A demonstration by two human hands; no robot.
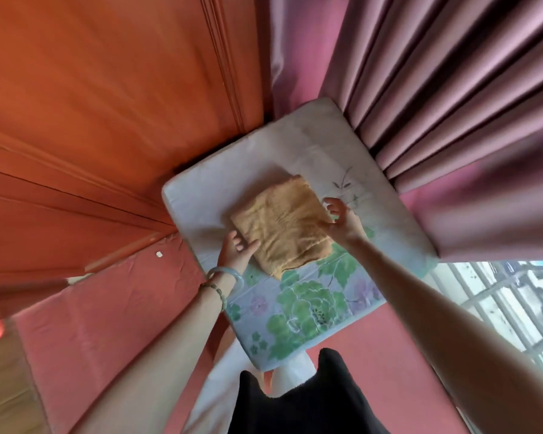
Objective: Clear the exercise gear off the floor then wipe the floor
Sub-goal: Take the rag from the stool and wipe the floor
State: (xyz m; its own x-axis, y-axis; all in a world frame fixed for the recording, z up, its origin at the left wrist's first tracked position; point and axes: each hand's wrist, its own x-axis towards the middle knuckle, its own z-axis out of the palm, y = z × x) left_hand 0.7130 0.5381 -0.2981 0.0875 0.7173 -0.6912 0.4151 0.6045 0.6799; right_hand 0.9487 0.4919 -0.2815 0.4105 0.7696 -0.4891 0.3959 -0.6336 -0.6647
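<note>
A folded yellow-orange towel (282,225) lies on a white cushion with a green and purple flower print (298,308). My left hand (237,250) touches the towel's near left edge, thumb against the cloth and fingers spread. At the towel's right edge, my right hand (342,219) hovers with curled fingers, touching or nearly touching the cloth. Neither hand clearly grips the towel. A pale bangle and a beaded band sit on my left wrist.
An orange wooden panel wall (107,120) rises on the left. Mauve curtains (452,89) hang at the right, brushing the cushion's far corner. A barred window (508,302) is at lower right. Pink padding (101,324) surrounds the cushion. My dark clothing (295,399) fills the bottom.
</note>
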